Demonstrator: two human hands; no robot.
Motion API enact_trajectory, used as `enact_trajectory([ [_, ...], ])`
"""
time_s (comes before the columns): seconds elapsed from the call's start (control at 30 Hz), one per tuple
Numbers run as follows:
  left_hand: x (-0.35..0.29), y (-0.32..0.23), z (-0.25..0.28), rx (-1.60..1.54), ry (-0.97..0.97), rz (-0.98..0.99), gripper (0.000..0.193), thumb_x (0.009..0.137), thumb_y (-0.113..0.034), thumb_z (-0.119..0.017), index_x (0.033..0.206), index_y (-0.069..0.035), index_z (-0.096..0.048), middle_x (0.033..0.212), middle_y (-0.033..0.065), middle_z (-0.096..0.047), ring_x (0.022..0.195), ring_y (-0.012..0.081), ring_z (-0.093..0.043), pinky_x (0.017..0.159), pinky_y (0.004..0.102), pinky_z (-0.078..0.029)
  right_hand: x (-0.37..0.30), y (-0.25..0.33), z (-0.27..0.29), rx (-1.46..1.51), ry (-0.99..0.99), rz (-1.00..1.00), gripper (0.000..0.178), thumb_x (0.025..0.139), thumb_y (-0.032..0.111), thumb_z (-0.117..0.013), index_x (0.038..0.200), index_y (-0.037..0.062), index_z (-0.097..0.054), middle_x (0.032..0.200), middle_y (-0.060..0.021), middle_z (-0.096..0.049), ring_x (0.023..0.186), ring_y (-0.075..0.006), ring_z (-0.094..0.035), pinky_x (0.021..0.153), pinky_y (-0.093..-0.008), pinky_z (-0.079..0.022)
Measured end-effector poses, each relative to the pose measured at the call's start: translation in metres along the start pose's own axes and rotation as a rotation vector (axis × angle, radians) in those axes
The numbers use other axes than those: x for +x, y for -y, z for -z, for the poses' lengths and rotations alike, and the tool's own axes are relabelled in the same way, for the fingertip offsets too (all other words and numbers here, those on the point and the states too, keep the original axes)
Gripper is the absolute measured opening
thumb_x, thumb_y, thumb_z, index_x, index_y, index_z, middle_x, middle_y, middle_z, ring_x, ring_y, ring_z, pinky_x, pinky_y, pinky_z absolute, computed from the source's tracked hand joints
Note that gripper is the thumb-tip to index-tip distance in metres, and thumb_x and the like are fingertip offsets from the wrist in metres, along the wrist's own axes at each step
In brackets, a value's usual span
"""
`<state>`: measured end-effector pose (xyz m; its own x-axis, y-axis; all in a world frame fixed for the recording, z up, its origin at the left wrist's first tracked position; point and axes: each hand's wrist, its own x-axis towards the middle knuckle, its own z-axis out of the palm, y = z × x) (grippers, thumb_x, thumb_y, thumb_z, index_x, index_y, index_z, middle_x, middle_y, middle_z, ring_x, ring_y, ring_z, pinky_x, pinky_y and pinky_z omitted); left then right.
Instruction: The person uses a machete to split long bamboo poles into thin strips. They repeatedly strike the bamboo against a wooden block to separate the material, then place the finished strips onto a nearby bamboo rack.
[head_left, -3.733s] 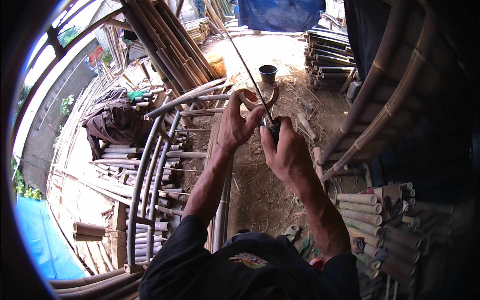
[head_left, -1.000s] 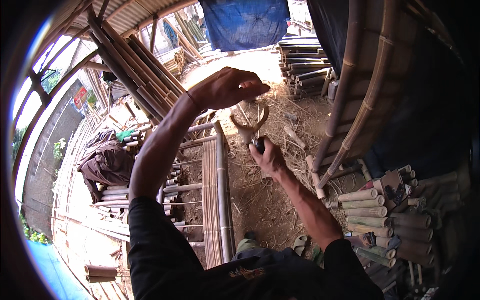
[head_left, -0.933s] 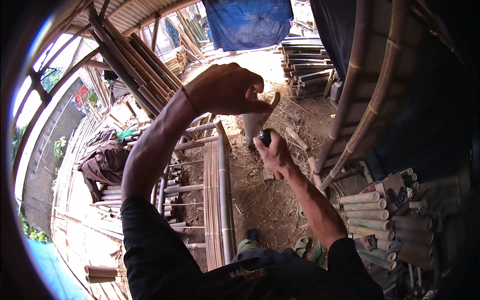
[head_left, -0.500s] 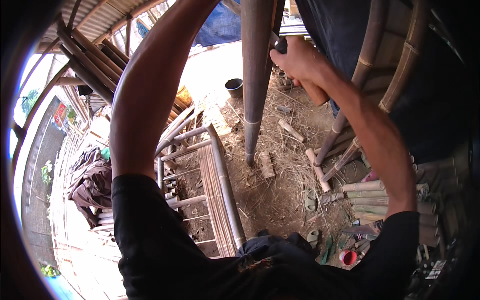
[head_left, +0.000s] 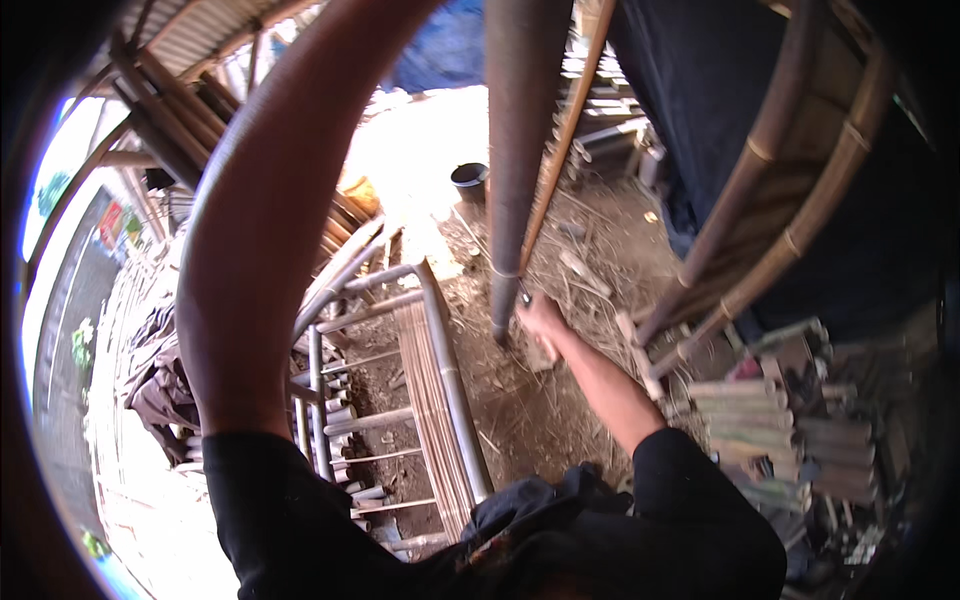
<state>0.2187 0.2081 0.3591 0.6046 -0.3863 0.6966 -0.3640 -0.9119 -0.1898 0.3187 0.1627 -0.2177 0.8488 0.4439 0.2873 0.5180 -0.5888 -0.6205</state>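
Below, open ground [head_left: 525, 405] separates the bamboo frame [head_left: 451, 380] from the right hand [head_left: 541, 318], clamped on a tool [head_left: 526, 298], now lower beside the pole [head_left: 509, 190]; left hand out of view.

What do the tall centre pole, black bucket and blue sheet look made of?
Tall centre pole: likely bamboo, smooth brownish finish; a node ring shows low down. Black bucket: probably plastic, plain dark finish, thin rim. Blue sheet: perhaps tarpaulin, mottled; blur leaves it open.
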Motion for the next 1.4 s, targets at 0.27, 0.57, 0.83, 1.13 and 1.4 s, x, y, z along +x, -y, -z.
enact_trajectory([
  [0.27, -0.092, 0.018, -0.004, -0.146, 0.007, 0.27, 0.027, 0.087, -0.029, -0.065, 0.082, -0.003, -0.071, 0.069, 0.0072, -0.067, 0.063, 0.0125, -0.06, 0.069, 0.0309, -0.05, -0.034, 0.065, 0.063, 0.534, 0.527, -0.113, 0.028, 0.087, 0.025, -0.065, 0.09, 0.0008, -0.051, 0.065, -0.0093, -0.06, 0.054, -0.021, -0.061, 0.048, -0.0338, -0.051],
  [0.57, -0.185, 0.018, -0.104, -0.295, -0.003, 0.536, 0.03, 0.087, -0.032, -0.065, 0.084, -0.003, -0.071, 0.069, 0.0064, -0.066, 0.064, 0.0122, -0.06, 0.069, 0.0296, -0.05, -0.027, -0.017, 0.08, -0.169, 0.456, 0.191, 0.034, 0.089, 0.023, -0.06, 0.101, -0.0082, -0.052, 0.066, -0.0168, -0.06, 0.054, -0.0295, -0.061, 0.046, -0.0381, -0.049],
  [0.83, -0.232, 0.014, -0.143, -0.292, 0.075, 0.724, 0.033, 0.087, -0.035, -0.065, 0.086, -0.003, -0.071, 0.069, 0.0056, -0.065, 0.064, 0.0119, -0.059, 0.07, 0.0285, -0.049, 0.017, 0.025, 0.122, -0.035, 0.78, 0.028, 0.028, 0.096, 0.021, -0.052, 0.101, -0.0061, -0.05, 0.063, -0.0081, -0.058, 0.047, -0.0166, -0.056, 0.037, -0.0316, -0.047],
  [1.13, -0.23, 0.022, -0.175, -0.179, 0.236, 0.787, 0.036, 0.087, -0.038, -0.064, 0.088, -0.003, -0.071, 0.069, 0.0048, -0.064, 0.065, 0.0116, -0.058, 0.071, 0.0272, -0.049, -0.102, -0.236, -0.098, -0.144, 0.982, -0.259, 0.026, 0.081, 0.016, -0.059, 0.1, -0.0021, -0.063, 0.09, -0.0284, -0.066, 0.087, -0.0379, -0.067, 0.075, -0.0435, -0.055],
  [1.4, -0.258, 0.022, -0.172, -0.087, 0.305, 0.851, 0.039, 0.087, -0.04, -0.064, 0.089, -0.003, -0.071, 0.069, 0.0041, -0.063, 0.065, 0.0113, -0.058, 0.071, 0.0261, -0.048, -0.154, -0.26, -0.104, 0.255, 1.317, -0.57, 0.032, 0.08, 0.031, -0.066, 0.078, -0.0008, -0.064, 0.062, -0.0141, -0.063, 0.052, -0.0236, -0.063, 0.049, -0.0373, -0.053],
])
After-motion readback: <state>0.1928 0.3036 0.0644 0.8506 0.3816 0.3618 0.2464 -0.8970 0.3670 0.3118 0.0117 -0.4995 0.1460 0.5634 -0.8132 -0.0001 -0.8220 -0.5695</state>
